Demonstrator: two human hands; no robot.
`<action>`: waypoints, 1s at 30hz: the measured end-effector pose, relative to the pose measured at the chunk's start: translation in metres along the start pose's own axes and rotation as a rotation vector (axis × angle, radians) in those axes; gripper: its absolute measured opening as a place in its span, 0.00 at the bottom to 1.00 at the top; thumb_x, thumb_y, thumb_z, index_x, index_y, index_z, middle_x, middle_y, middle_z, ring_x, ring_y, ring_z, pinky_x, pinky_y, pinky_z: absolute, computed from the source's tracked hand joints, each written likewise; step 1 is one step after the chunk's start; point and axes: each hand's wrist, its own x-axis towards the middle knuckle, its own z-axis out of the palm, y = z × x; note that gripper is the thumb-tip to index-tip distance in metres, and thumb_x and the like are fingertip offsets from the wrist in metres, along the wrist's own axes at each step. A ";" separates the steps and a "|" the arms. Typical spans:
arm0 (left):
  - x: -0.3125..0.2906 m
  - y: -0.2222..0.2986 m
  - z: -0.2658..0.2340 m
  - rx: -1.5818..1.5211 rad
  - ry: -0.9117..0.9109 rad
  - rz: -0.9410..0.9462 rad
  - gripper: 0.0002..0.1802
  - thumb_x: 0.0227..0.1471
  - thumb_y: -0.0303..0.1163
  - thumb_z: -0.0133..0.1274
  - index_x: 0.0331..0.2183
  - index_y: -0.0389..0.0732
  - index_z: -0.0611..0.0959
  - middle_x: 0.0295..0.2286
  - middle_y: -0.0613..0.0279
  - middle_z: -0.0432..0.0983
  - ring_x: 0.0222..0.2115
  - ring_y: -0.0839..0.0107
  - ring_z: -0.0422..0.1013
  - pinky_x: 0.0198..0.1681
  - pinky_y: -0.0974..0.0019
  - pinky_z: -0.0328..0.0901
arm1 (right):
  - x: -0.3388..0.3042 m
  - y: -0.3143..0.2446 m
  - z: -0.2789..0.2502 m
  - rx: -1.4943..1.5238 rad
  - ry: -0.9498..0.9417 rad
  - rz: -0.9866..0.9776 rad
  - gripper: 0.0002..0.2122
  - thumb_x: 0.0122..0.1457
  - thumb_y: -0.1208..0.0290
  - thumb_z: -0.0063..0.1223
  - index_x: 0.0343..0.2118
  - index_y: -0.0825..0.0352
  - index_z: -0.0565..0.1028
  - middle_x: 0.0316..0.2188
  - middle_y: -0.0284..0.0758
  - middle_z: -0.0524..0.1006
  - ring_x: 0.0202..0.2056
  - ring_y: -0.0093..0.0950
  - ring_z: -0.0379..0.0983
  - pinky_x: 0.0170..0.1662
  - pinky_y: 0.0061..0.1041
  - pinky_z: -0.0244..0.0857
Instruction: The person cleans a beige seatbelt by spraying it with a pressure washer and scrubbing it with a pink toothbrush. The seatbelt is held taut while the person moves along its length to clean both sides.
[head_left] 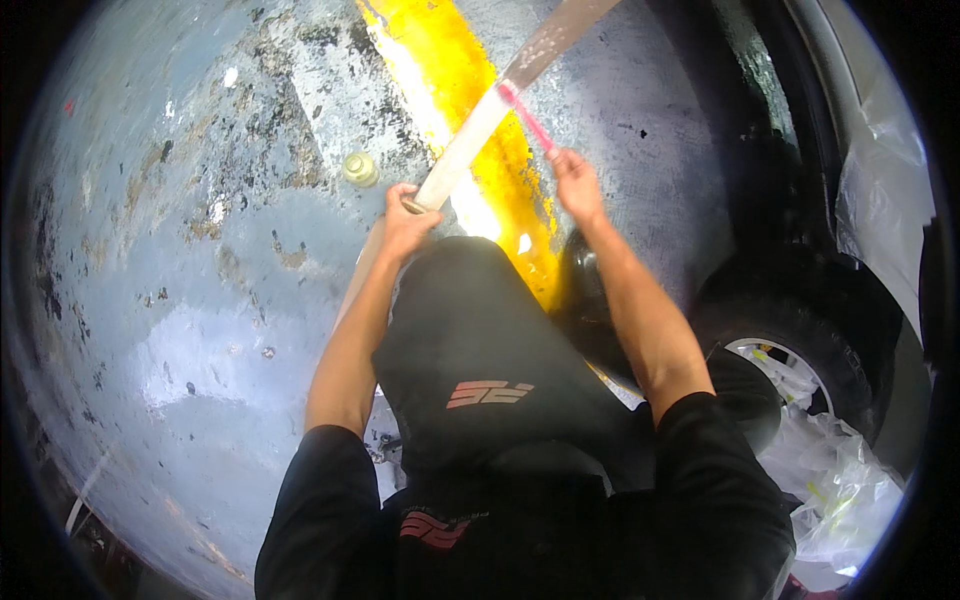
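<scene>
My left hand (pixel 408 222) is closed round a long, flat, pale strip (pixel 462 150) that slants from beside my left forearm up to the top edge. Farther along, the strip turns brownish with pale specks. My right hand (pixel 577 185) pinches the end of a slim pink tool (pixel 533 128), which looks like a small brush. Its wider head rests on or just over the strip; blur hides the exact contact. On the floor left of my left hand stands a small jar (pixel 359 169) of pale yellowish glass or plastic.
Worn grey floor (pixel 210 350) with flaked paint lies around me, crossed by a yellow painted line (pixel 440 60). At right are a vehicle's wheel (pixel 790 370) and clear plastic sheeting (pixel 835 490). My bent knee (pixel 465 300) sits below the strip.
</scene>
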 end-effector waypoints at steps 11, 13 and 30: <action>-0.004 -0.003 -0.001 -0.059 0.040 -0.013 0.38 0.35 0.30 0.66 0.49 0.43 0.64 0.32 0.59 0.71 0.30 0.72 0.69 0.33 0.67 0.66 | -0.014 -0.037 0.002 -0.225 -0.220 0.081 0.20 0.64 0.51 0.48 0.41 0.65 0.79 0.33 0.42 0.81 0.36 0.37 0.77 0.43 0.32 0.69; 0.001 -0.010 -0.003 -0.025 0.039 0.007 0.38 0.35 0.30 0.66 0.49 0.43 0.64 0.32 0.59 0.71 0.30 0.72 0.69 0.32 0.67 0.66 | -0.043 -0.007 0.021 -0.497 -0.358 -0.105 0.20 0.64 0.51 0.48 0.41 0.66 0.79 0.32 0.42 0.81 0.34 0.34 0.77 0.42 0.32 0.69; 0.000 0.003 -0.018 -0.652 -0.230 -0.355 0.22 0.49 0.26 0.49 0.47 0.38 0.66 0.37 0.51 0.69 0.37 0.56 0.73 0.40 0.50 0.72 | 0.008 -0.098 -0.044 -0.109 -0.049 0.092 0.17 0.64 0.54 0.51 0.42 0.66 0.79 0.23 0.26 0.71 0.25 0.18 0.64 0.30 0.23 0.64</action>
